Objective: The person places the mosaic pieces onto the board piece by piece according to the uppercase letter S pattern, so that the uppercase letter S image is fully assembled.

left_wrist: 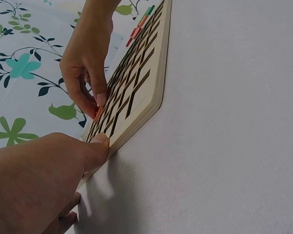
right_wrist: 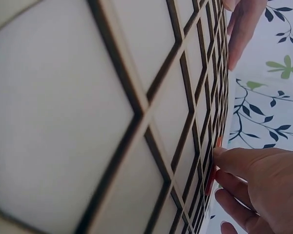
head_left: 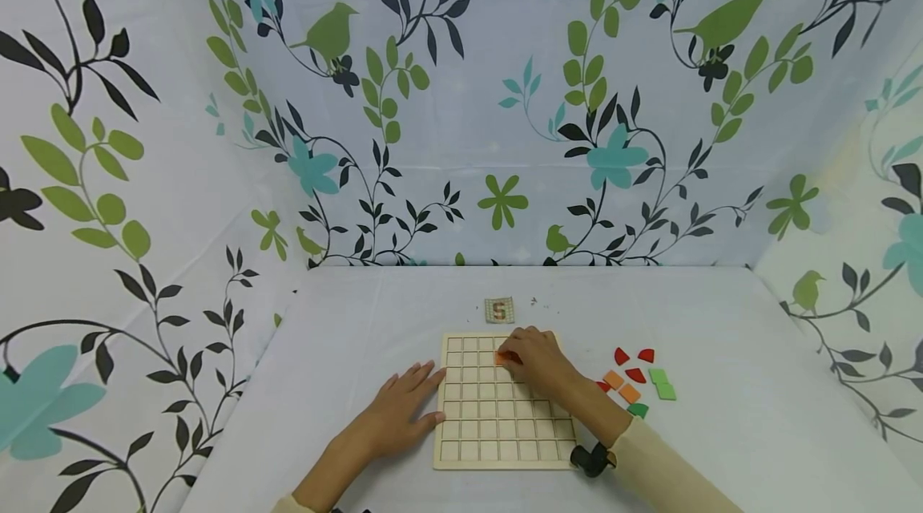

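Observation:
A pale wooden grid board [head_left: 505, 466] lies on the white table. My left hand [head_left: 404, 409] rests along its left edge with the fingers spread; in the left wrist view the thumb [left_wrist: 100, 139] touches the board's rim. Over the upper part of the grid, my right hand [head_left: 535, 357] pinches a small orange square tile [head_left: 499, 358] between thumb and fingers, low against the cells. The right wrist view has a red piece [right_wrist: 211, 181] at the grid just under those fingertips. The right hand and forearm hide some cells on the board's right side.
Right of the board lie loose pieces: red quarter-round pieces [head_left: 636, 375], orange squares [head_left: 630, 393], light green squares [head_left: 667, 391] and a dark green piece [head_left: 638, 410]. A small patterned card [head_left: 499, 310] sits beyond the board's far edge. Printed cloth [head_left: 461, 136] surrounds the table.

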`<state>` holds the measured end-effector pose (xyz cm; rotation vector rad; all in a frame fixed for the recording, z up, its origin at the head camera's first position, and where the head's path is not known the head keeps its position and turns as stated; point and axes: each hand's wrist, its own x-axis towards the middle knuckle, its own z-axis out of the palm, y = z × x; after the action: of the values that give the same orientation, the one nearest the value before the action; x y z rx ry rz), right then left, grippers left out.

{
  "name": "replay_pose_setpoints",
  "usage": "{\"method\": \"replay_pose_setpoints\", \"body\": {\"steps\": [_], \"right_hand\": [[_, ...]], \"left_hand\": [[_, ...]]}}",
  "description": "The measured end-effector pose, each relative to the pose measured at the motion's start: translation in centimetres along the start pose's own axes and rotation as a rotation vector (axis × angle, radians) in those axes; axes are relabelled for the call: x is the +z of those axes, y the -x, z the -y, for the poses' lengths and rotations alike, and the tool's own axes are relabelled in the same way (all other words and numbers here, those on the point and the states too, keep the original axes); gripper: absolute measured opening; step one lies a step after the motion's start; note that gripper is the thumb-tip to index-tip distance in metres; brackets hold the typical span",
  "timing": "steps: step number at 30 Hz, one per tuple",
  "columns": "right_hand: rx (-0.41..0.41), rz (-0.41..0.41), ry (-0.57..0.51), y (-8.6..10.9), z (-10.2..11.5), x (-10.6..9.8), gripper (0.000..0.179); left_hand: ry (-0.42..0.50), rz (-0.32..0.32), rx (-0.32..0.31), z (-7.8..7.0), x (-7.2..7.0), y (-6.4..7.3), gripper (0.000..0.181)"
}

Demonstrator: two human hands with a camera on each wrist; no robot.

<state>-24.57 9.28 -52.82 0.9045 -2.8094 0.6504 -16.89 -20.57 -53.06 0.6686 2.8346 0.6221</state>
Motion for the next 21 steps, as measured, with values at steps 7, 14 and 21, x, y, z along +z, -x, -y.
{"method": "replay_pose_setpoints", "body": {"steps": [7,14,21], "right_hand": [[0.039,-0.035,-0.015,0.6,-0.4,-0.8,0.023],[0.218,-0.045,-0.061,2.7,-3.0,-4.0,0.033],[0.354,-0.109,-0.1,6.8,-7.6,-8.4,0.042]], "left_hand": [[-0.007,-0.001,-0.003,0.0,0.0,-0.2,0.07],[-0.002,-0.002,0.008,-0.1,-0.1,-0.2,0.071],[0.001,0.014,-0.006,0.1,0.0,-0.3,0.07]]}}
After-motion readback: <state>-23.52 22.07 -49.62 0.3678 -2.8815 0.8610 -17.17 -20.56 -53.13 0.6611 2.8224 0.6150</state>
